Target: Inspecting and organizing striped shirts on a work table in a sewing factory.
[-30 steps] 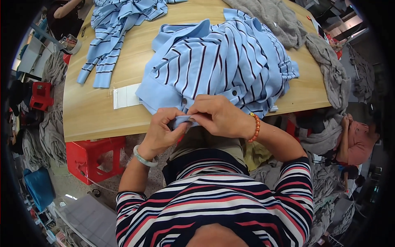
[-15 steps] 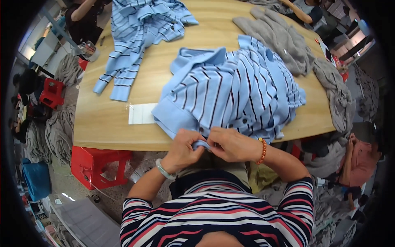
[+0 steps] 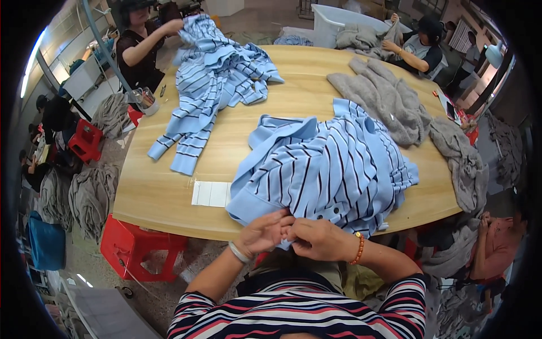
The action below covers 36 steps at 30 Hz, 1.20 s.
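Note:
A light blue cardigan [image 3: 316, 164] with dark and white stripes lies bunched at the table's near edge, dark buttons along its front. My left hand [image 3: 261, 234], a pale bangle at its wrist, has its palm turned partly up. Its fingers are curled in at the cardigan's near edge, meeting the other hand's fingertips. My right hand [image 3: 322, 240], wearing an orange bead bracelet, is closed in a pinch there. A small bit of blue fabric shows just below the fingers; what exactly lies between the fingertips is mostly hidden.
On the wooden table [image 3: 152, 192] are a white paper strip [image 3: 210, 194], another striped blue garment [image 3: 217, 85] by a person at the far left, and grey knits [image 3: 387, 101]. Another person handles grey cloth at the far right. A red stool [image 3: 138, 248] stands at the near left.
The view has tilted up, so the table sits lower in the picture. My left hand has loosened from a fist and turned its palm up; my right hand stays pinched beside it.

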### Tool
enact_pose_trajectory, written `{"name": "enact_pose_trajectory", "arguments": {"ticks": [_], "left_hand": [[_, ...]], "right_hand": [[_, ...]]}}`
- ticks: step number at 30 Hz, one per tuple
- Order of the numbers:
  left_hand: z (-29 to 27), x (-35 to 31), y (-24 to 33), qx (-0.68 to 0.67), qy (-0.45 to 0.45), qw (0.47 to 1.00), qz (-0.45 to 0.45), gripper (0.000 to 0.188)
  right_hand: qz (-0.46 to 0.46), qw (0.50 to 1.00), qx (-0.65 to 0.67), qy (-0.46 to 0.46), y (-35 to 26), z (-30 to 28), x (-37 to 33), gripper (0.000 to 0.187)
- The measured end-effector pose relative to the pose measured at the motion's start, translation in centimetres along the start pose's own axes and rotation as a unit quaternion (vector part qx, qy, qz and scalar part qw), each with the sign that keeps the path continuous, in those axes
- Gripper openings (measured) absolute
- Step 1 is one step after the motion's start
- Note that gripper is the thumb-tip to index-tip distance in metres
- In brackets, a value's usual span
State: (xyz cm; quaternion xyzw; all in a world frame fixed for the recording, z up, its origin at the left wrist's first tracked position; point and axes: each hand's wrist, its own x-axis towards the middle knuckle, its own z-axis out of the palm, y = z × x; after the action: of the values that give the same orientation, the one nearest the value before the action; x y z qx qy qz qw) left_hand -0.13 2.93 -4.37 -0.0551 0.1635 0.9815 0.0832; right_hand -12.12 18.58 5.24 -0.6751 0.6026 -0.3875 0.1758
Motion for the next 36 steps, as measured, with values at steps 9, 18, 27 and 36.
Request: {"name": "enact_pose_trajectory", "arguments": {"ticks": [9, 18, 27, 36], "left_hand": [[2.3, -0.4, -2.5, -0.174, 0.113, 0.962, 0.179, 0.008], [3.5, -2.2, -1.7, -0.038, -0.027, 0.967, 0.251, 0.027], [3.0, -2.7, -1.1, 0.249, 0.129, 0.928, 0.244, 0.019], [3.9, -1.4, -1.6, 0.396, 0.212, 0.852, 0.268, 0.013]], "right_hand": [[0.003, 1.000, 0.000, -0.005, -0.8, -1.0, -0.9, 0.017], [-0.021, 0.998, -0.040, 0.036, -0.9, -0.6, -0.7, 0.020], [-0.005, 0.998, -0.056, 0.036, -0.3, -0.5, -1.2, 0.016], [-0.030, 0.989, -0.131, 0.057, -0.3, 0.1, -0.8, 0.017]]}}
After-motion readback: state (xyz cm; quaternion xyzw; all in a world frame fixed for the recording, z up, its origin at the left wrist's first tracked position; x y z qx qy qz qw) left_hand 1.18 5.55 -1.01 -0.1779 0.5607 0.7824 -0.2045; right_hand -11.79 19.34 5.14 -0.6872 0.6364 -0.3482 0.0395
